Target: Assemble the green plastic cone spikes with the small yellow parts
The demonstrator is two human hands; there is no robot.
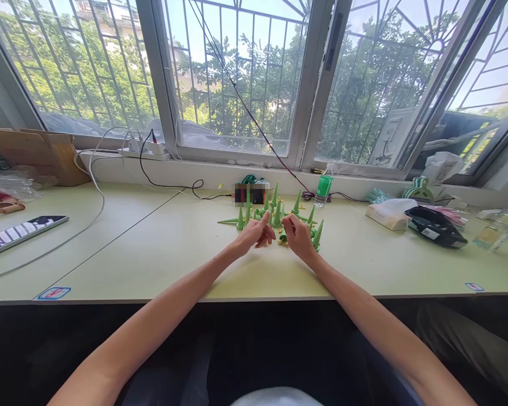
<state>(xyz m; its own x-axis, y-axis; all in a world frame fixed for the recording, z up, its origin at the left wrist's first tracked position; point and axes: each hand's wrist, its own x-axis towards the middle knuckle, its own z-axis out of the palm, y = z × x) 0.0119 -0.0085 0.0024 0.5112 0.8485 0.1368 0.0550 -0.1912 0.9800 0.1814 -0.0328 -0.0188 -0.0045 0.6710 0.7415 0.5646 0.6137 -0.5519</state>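
Observation:
Several green plastic cone-shaped spikes (276, 215) stand point-up in a cluster on the pale table; one green spike (228, 221) lies flat at the left. Small yellow and green parts (283, 239) lie among them, partly behind my hands. At the front of the cluster is my left hand (256, 232), its thumb raised and its fingers apart, with nothing visible in it. A short gap to the right, my right hand (297, 231) has its fingers curled together beside the spikes. Whether it pinches a small part is hidden.
Behind the cluster sit a dark box-like device (249, 194) with a cable and a green-labelled bottle (324, 189). To the right are a tissue pack (387, 214) and a black pouch (435, 226). A phone (23, 234) and a white cable (97, 208) lie left.

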